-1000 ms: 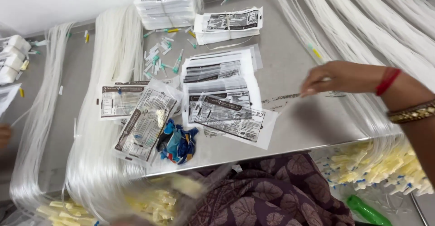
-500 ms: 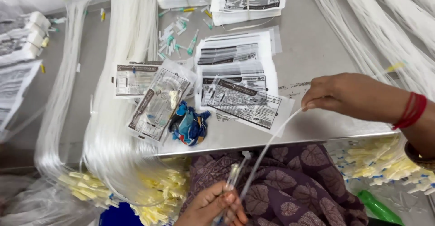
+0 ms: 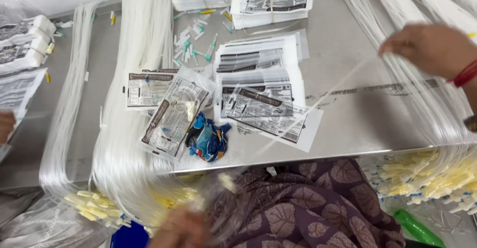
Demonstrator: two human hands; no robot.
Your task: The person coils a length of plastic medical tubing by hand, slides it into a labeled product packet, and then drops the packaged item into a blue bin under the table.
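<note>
1. A single clear plastic tube point(image 3: 318, 101) stretches in a taut diagonal line across a grey metal worktop point(image 3: 357, 124), from upper right to lower left.
2. The right hand point(image 3: 427, 49), above the worktop's right side, pinches the tube's upper end with closed fingers.
3. The left hand point(image 3: 181, 228) is below the worktop's front edge, blurred; the tube's lower end runs toward it, but whether it grips the tube cannot be told.
4. A flat clear packet with a black-and-white printed label point(image 3: 268, 116) lies on the worktop directly under the tube's middle.
5. Left of that packet lies a tilted clear packet point(image 3: 174, 114), beside a small blue clump point(image 3: 208, 139).
6. Behind the packet, at the worktop's far edge, sits a bundled stack of white printed packets point(image 3: 273, 2).
</note>
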